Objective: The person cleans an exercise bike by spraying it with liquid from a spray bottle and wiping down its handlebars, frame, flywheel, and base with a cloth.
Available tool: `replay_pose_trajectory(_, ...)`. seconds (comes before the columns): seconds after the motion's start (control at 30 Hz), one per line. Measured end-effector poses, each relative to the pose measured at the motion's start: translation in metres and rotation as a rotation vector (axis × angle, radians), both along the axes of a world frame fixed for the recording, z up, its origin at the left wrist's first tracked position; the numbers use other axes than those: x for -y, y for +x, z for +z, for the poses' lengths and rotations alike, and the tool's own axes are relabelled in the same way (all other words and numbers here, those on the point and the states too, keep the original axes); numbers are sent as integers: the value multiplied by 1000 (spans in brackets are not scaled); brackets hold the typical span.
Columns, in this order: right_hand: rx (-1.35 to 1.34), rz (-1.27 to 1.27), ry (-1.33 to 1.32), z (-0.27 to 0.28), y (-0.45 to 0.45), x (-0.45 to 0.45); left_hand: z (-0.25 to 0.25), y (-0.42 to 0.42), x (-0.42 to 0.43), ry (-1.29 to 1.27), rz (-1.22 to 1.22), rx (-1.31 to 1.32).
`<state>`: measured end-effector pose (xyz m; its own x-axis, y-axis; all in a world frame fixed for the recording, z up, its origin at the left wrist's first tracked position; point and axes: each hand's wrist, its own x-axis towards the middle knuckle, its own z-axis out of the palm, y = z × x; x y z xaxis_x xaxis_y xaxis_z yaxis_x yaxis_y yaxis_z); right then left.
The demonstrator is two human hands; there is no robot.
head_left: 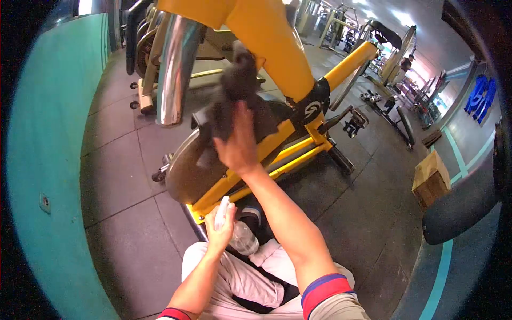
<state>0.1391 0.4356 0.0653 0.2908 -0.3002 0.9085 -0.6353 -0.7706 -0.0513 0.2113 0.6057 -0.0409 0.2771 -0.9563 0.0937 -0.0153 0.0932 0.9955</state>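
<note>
Right hand (238, 146): arm reached forward onto dark cloth (226, 114) at yellow exercise bike (272, 48); grip blurred, could not be told. Left hand (220, 230): clasped spray bottle (245, 239) near legs (242, 277); long axis slanted, head up-left

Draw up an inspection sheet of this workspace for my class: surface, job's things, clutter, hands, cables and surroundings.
Surface: dark floor tiles with visible seams under the yellow exercise bike.
Job's things: the bike, a dark cloth against it, and a clear bottle with a white top.
Clutter: a cardboard box near the right-hand wall.
Hands: left hand grips the bottle by its top; right hand is on the cloth, its grip too blurred to tell.
Cables: nothing seen.
Surroundings: a green wall at picture left, blue straps hanging at right, more gym equipment behind.
</note>
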Motion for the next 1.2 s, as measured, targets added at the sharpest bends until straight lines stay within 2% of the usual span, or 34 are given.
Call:
replay_pose_trajectory(0.07,230,-41,46,-5,-7,15,-19,5,2,-18,-10,109)
replay_pose_trajectory(0.13,140,-121,-82,7,-25,33,-7,5,1,-64,39,95)
replay_pose_trajectory(0.2,250,-91,263,29,-49,36,0,3,0,-108,55,91)
replay_pose_trajectory(0.23,218,-87,279,28,-66,41,0,6,0,-70,25,151)
replay_pose_trajectory(0.3,163,-63,285,33,-81,55,3,5,1,-105,33,142)
replay_pose_trajectory(0.47,403,-167,118,19,-17,14,0,3,-1,-107,57,132)
replay_pose_trajectory(0.53,160,-130,71,13,7,-12,1,1,0,-127,49,133)
replay_pose_trajectory(0.57,156,-105,62,8,15,-16,1,-1,1,-154,44,135)
replay_pose_trajectory(0.6,56,-114,-58,14,14,-21,0,-2,0,-174,36,141)
replay_pose_trajectory(0.67,-47,-146,-15,6,-9,-9,-1,-1,-2,-119,14,152)
replay_pose_trajectory(0.77,162,-343,120,7,-47,6,-5,-1,-2,-107,20,175)
replay_pose_trajectory(0.8,358,-344,123,-14,-69,22,-6,-2,-1,-112,25,180)
replay_pose_trajectory(0.83,326,-461,208,-28,-91,24,-6,-2,-2,-117,32,184)
replay_pose_trajectory(0.87,472,-453,235,-37,-107,24,-4,-2,-4,-137,42,199)
replay_pose_trajectory(0.9,586,-552,822,-48,-141,27,-1,-2,-4,-160,54,211)
replay_pose_trajectory(0.93,1157,-168,781,-63,-156,23,2,-3,-4,-181,69,218)
replay_pose_trajectory(0.97,1581,239,802,-41,-161,-8,5,-3,-7,-170,59,195)
replay_pose_trajectory(1.0,1634,121,767,-25,-167,-31,10,0,-11,-162,45,172)
replay_pose_trajectory(1.03,1634,16,652,-17,-172,-45,14,2,-14,-154,30,151)
replay_pose_trajectory(1.07,1616,75,604,-3,-172,-61,15,4,-17,-126,8,105)
replay_pose_trajectory(1.13,1373,-17,469,0,-185,-56,8,3,-12,-155,33,34)
replay_pose_trajectory(1.2,1083,-96,279,35,-155,-36,8,4,-11,-37,-32,-45)
